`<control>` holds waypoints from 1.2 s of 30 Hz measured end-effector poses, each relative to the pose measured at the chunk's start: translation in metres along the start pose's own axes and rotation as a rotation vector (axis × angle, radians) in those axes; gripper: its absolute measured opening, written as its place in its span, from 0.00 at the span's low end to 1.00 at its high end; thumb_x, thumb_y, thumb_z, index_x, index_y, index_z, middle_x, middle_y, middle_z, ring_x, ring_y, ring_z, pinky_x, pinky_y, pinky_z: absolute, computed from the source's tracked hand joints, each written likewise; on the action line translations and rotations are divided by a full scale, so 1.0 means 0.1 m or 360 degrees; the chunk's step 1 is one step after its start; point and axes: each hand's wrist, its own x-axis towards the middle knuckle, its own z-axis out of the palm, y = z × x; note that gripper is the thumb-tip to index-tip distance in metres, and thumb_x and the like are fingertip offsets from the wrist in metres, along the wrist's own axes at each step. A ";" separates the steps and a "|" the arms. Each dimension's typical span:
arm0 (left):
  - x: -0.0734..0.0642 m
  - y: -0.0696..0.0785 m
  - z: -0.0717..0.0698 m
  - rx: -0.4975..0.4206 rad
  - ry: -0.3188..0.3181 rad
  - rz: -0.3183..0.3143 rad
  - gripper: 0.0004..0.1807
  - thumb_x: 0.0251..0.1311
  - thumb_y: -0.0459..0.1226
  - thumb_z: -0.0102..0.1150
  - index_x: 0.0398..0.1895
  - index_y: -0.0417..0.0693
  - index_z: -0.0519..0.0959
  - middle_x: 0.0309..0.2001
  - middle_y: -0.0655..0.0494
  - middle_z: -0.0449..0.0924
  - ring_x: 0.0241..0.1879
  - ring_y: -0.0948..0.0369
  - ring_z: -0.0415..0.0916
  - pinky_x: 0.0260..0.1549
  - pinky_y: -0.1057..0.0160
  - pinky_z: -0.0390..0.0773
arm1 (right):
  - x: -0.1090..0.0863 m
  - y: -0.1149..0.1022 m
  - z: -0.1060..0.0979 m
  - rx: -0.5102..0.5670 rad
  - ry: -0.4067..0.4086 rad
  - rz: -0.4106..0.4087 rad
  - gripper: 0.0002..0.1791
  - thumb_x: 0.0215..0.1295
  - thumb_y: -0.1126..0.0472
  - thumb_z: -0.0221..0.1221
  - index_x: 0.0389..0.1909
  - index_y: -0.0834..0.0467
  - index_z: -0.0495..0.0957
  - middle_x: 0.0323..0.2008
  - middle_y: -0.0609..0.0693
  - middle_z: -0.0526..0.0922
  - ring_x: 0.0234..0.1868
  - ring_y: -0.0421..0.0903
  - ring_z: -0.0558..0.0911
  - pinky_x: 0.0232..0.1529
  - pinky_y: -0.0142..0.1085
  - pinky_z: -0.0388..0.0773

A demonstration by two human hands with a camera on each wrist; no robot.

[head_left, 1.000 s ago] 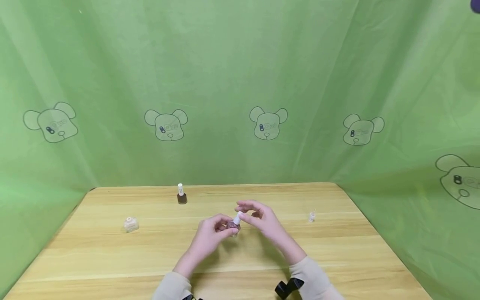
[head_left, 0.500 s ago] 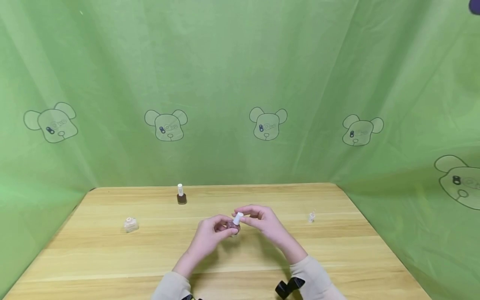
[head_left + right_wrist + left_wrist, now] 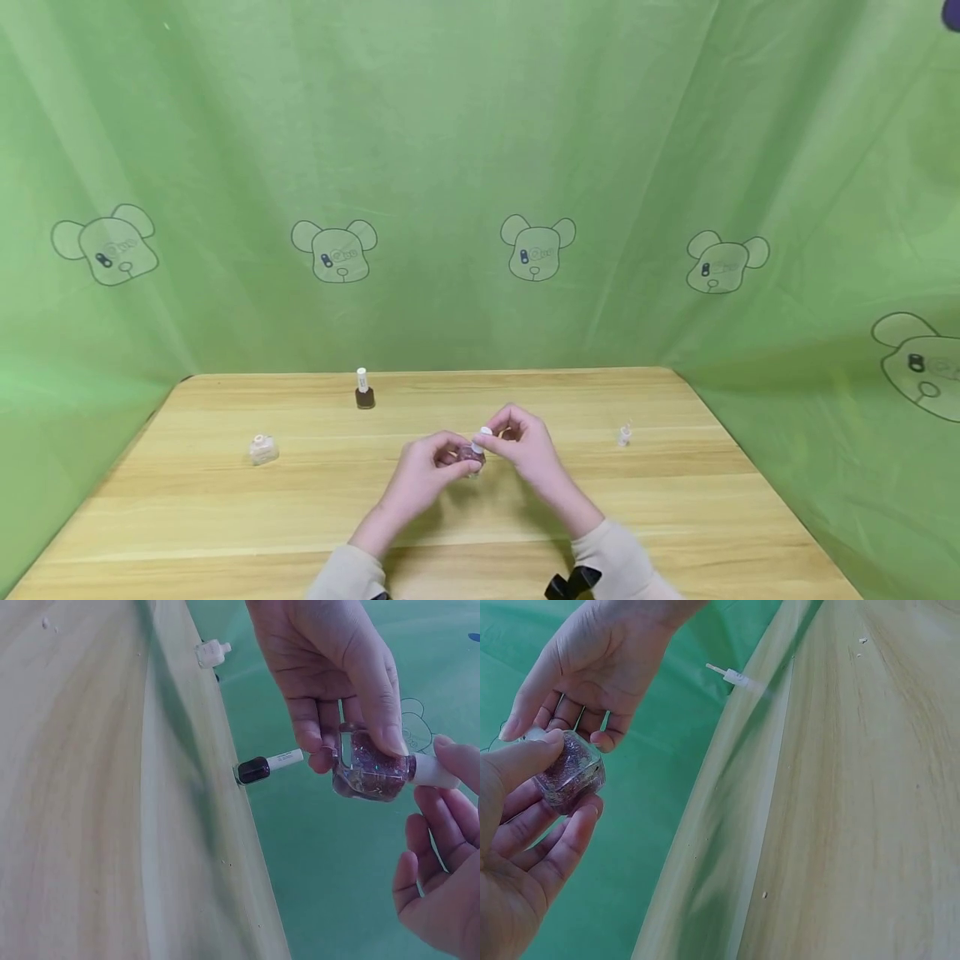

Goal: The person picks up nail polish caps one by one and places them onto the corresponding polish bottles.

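A glittery purple-pink nail polish bottle (image 3: 375,769) is held above the table by my left hand (image 3: 425,471), its thumb on one side and fingers on the other. The white cap (image 3: 435,772) sits on the bottle's neck, tilted toward the right in the head view. My right hand (image 3: 528,450) pinches that cap between thumb and forefinger, its other fingers loosely bent. In the left wrist view the glitter bottle (image 3: 571,774) shows, with the cap mostly hidden behind the left thumb.
A dark nail polish bottle (image 3: 364,398) with a white cap stands at the back of the table (image 3: 300,517). A clear, uncapped bottle (image 3: 263,451) stands at the left. A white cap with its brush upward (image 3: 625,435) stands at the right. Green curtains surround the table.
My right hand has shifted its grip on the white cap; its fingers, straighter before, now curl closer in. The left hand keeps holding the bottle, nearly still.
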 end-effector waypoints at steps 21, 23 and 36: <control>0.02 0.00 -0.06 -0.0003 0.0029 -0.0093 0.18 0.54 0.45 0.69 0.44 0.44 0.82 0.37 0.50 0.86 0.32 0.63 0.80 0.34 0.72 0.81 | 0.00 -0.03 -0.12 -0.0031 -0.0406 -0.0130 0.22 0.68 0.57 0.59 0.61 0.58 0.74 0.56 0.56 0.82 0.51 0.48 0.82 0.53 0.33 0.77; 0.02 0.00 -0.06 -0.0001 0.0025 -0.0087 0.18 0.54 0.44 0.69 0.44 0.44 0.82 0.37 0.50 0.87 0.31 0.64 0.80 0.34 0.72 0.81 | 0.00 -0.03 -0.11 -0.0018 -0.0422 -0.0129 0.22 0.68 0.57 0.58 0.61 0.58 0.75 0.56 0.56 0.82 0.53 0.50 0.81 0.55 0.33 0.77; 0.01 0.01 -0.05 0.0030 0.0030 -0.0085 0.17 0.53 0.44 0.69 0.42 0.44 0.82 0.36 0.51 0.86 0.31 0.63 0.79 0.33 0.73 0.80 | 0.00 -0.01 -0.07 -0.0097 -0.0278 -0.0107 0.16 0.64 0.58 0.62 0.51 0.60 0.80 0.49 0.58 0.86 0.44 0.45 0.82 0.48 0.31 0.78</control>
